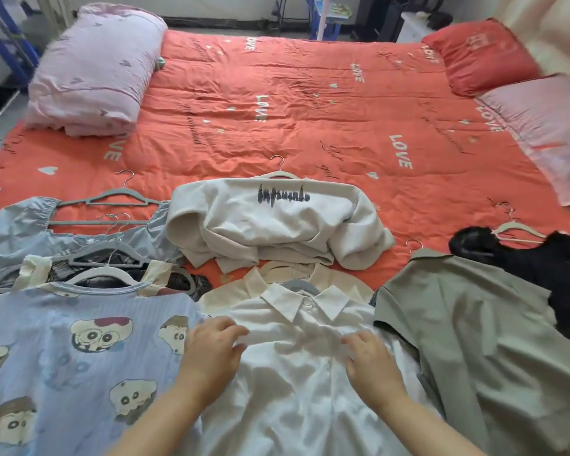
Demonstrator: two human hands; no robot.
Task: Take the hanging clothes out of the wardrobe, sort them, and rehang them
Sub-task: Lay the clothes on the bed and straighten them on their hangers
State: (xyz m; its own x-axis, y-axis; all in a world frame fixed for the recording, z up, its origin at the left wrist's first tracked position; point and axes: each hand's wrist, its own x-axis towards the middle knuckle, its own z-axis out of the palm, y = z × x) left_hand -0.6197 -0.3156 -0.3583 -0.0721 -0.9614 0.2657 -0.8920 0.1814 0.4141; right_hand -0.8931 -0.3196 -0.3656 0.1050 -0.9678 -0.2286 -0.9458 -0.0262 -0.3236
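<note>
Your left hand and right hand both lie on the white collared shirt, at the middle of the near edge of the bed. The right hand's fingers are spread loose on the cloth, gripping nothing. The left hand's fingers bend into the fabric; I cannot tell whether they pinch it. A blue cartoon-print top touches the shirt's left side, and an olive jacket lies against its right. A beige sweatshirt lies just beyond the collar, a black garment at the right edge, and a folded pink duvet at the far left corner.
</note>
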